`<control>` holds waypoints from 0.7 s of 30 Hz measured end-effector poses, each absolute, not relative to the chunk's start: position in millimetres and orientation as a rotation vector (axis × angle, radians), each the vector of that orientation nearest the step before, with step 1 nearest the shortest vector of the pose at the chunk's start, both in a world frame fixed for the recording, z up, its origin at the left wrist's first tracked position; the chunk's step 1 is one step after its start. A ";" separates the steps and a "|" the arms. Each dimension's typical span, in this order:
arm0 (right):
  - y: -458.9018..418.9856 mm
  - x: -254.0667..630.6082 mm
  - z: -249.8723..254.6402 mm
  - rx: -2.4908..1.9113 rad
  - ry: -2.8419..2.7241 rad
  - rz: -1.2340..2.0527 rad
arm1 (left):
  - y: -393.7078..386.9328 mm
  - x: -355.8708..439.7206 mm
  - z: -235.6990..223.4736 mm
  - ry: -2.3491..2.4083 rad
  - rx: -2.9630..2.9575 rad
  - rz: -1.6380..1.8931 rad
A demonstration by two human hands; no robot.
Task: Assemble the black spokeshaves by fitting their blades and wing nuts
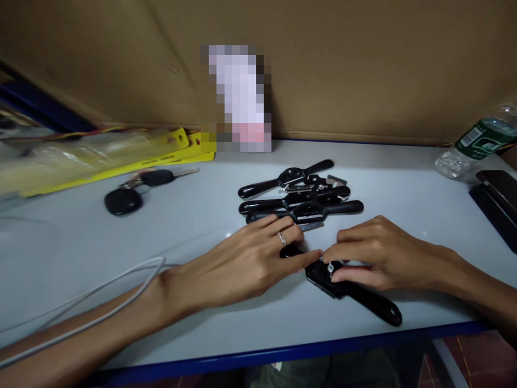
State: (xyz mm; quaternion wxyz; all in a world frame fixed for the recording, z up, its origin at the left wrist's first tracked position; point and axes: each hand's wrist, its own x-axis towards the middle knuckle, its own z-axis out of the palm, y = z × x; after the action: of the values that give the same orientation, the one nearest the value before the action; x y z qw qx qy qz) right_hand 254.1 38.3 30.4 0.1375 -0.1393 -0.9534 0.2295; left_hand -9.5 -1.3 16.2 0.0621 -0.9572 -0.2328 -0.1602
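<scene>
A black spokeshave [374, 304] lies slantwise on the table near the front edge. My left hand [254, 253], with a ring on one finger, rests over its far left handle and hides most of it; the index finger reaches out to the tool's middle. At that middle my right hand [379, 256] has thumb and index finger closed around a small silver wing screw [330, 268]. Just behind my hands several more black spokeshaves [262, 205] lie in a loose pile. Loose metal blades [313, 226] and small parts sit among them.
Keys with a black fob [123, 201] lie at the left, near yellow cards in clear packaging [161, 159]. A plastic bottle [479, 141] and a dark phone-like object [495, 210] are on the right. Cardboard [343, 70] stands behind. A white cable [121, 302] crosses my left forearm.
</scene>
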 end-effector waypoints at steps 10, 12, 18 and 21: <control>37.4 252.6 29.9 -0.411 -2.772 0.662 | -2.8 -8.7 13.5 -0.692 -2.874 -0.502; 37.2 252.7 29.7 -0.410 -2.777 0.651 | -3.1 -9.1 13.1 -0.698 -2.876 -0.503; 34.4 250.1 31.5 -0.422 -2.806 0.633 | -4.1 -9.3 15.0 -0.729 -2.888 -0.468; 33.2 249.6 33.4 -0.438 -2.834 0.611 | -3.8 -8.8 16.1 -0.728 -2.882 -0.468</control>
State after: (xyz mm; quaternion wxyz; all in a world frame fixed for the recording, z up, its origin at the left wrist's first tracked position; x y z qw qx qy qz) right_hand 249.6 33.2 33.4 0.1045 -0.1487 -0.9613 0.2072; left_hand -8.8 -3.8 16.1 0.0664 -0.9556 -0.2413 -0.1553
